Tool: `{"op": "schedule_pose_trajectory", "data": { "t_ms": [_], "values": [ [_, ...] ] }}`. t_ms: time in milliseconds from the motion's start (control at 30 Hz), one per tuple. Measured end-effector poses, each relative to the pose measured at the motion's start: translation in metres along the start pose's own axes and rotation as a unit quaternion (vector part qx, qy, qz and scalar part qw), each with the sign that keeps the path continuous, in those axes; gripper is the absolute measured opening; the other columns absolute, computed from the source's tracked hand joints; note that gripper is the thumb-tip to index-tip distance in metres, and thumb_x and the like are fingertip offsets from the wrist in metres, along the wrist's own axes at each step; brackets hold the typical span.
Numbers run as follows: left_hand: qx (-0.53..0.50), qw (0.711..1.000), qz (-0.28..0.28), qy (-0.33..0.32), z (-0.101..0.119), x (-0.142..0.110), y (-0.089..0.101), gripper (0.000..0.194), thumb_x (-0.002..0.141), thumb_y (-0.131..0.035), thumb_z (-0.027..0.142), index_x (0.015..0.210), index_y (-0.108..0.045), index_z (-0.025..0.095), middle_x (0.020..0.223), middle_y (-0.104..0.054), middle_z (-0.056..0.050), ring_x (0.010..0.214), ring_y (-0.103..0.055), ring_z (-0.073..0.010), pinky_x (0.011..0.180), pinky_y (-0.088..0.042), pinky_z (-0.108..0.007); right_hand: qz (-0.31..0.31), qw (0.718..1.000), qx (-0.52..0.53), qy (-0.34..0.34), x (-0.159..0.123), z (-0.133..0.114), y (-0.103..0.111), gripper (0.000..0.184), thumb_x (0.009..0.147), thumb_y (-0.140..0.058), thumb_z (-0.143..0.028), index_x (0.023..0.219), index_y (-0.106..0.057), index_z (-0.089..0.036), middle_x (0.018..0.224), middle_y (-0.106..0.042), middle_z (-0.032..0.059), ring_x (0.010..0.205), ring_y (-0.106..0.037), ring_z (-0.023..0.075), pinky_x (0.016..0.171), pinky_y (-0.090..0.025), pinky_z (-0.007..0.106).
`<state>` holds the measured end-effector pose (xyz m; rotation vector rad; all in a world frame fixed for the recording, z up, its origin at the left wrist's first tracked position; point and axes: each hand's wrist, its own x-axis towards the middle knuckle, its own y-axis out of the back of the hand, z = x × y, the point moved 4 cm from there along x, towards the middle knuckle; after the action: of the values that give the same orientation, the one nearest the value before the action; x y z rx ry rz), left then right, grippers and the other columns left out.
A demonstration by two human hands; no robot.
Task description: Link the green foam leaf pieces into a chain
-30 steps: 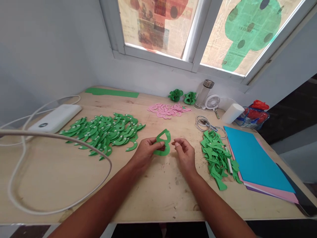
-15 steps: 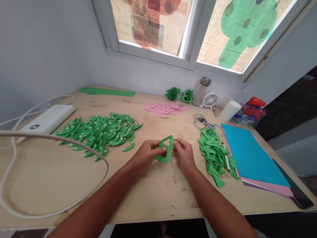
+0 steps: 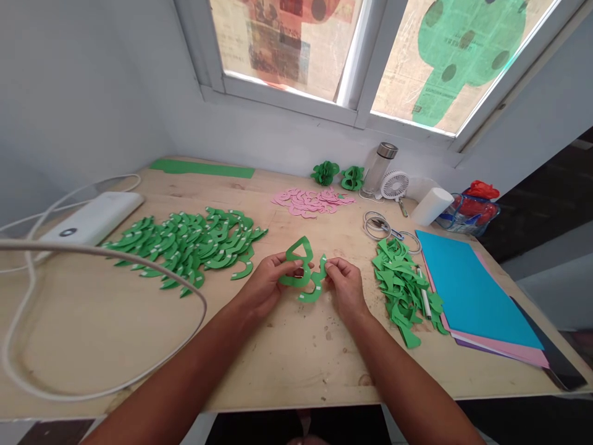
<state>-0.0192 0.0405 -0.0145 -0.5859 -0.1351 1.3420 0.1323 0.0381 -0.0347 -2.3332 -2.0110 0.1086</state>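
Observation:
My left hand (image 3: 272, 276) is closed on a green paper cutout (image 3: 306, 272) with a triangular opening at its top and a rounded lower part. Between finger and thumb, my right hand (image 3: 343, 281) pinches a narrower curvy green paper piece (image 3: 317, 285) with small white patches along it. The two pieces are side by side above the table, close together; whether they touch I cannot tell. To the left lies a spread pile of curved green paper pieces (image 3: 185, 244) with white patches. Plain green paper scraps (image 3: 399, 287) are heaped right of my right hand.
Behind my hands are pink paper pieces (image 3: 311, 203) and two green paper ornaments (image 3: 325, 173). A bottle (image 3: 377, 170), small fan (image 3: 395, 185), scissors (image 3: 386, 227) and white roll (image 3: 433, 207) stand or lie at back right. Blue sheets (image 3: 472, 287) lie right; a white cable (image 3: 199, 309) loops at left.
The green cutout and the patched curvy piece, formerly overlapping, are now apart. My left hand has shifted slightly left with the cutout; the right hand holds the curvy piece.

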Motion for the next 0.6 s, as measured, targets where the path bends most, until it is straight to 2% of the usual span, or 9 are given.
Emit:
{"op": "schedule_pose_trajectory", "data": {
  "t_ms": [200,367,433,500,600],
  "values": [
    [-0.021,1.0,-0.009,0.014,0.0008,-0.0005,-0.0008,0.016,0.064,-0.071,0.025,0.074,-0.067,0.012,0.077,-0.069,-0.009,0.064,-0.058,-0.0138,0.063,-0.047,-0.026,-0.021,1.0,-0.004,-0.001,-0.0026,-0.0022,-0.004,0.014,0.07,-0.058,-0.028,0.063,-0.06,-0.016,0.051,-0.047,-0.0049,0.048,-0.036,0.0084,0.046,-0.028,0.02],
    [0.034,0.998,0.051,-0.026,-0.0001,0.0035,0.0067,0.017,0.062,-0.073,0.027,0.068,-0.065,0.013,0.065,-0.064,-0.004,0.062,-0.058,-0.0138,0.06,-0.046,-0.024,-0.014,1.0,0.013,-0.007,-0.002,-0.0015,-0.0036,0.014,0.069,-0.059,-0.029,0.064,-0.061,-0.017,0.052,-0.048,-0.0049,0.049,-0.038,0.0085,0.047,-0.029,0.021],
    [0.052,0.997,0.055,-0.035,-0.0014,0.0049,0.0073,0.018,0.063,-0.071,0.029,0.067,-0.064,0.013,0.065,-0.063,-0.004,0.065,-0.059,-0.0149,0.062,-0.047,-0.025,-0.011,1.0,0.015,-0.011,-0.002,-0.001,-0.0032,0.014,0.069,-0.059,-0.029,0.063,-0.061,-0.016,0.052,-0.048,-0.0049,0.049,-0.038,0.0085,0.048,-0.029,0.021],
    [0.064,0.996,0.043,-0.038,-0.0022,0.0054,0.0055,0.02,0.064,-0.07,0.03,0.071,-0.063,0.012,0.067,-0.063,-0.004,0.067,-0.061,-0.0153,0.065,-0.048,-0.026,-0.01,1.0,0.015,-0.015,-0.0021,-0.0007,-0.0031,0.013,0.069,-0.06,-0.029,0.064,-0.061,-0.016,0.052,-0.048,-0.0049,0.05,-0.039,0.0086,0.048,-0.029,0.021],
    [0.091,0.992,0.066,-0.055,0.0004,0.0034,0.0043,0.036,0.065,-0.068,0.027,0.097,-0.06,0.014,0.065,-0.062,-0.001,0.062,-0.06,-0.0138,0.061,-0.049,-0.026,-0.011,1.0,0.019,-0.016,-0.0025,-0.0013,-0.0037,0.013,0.069,-0.06,-0.029,0.064,-0.062,-0.017,0.052,-0.048,-0.0049,0.05,-0.039,0.0086,0.049,-0.029,0.021]
  ]
}}
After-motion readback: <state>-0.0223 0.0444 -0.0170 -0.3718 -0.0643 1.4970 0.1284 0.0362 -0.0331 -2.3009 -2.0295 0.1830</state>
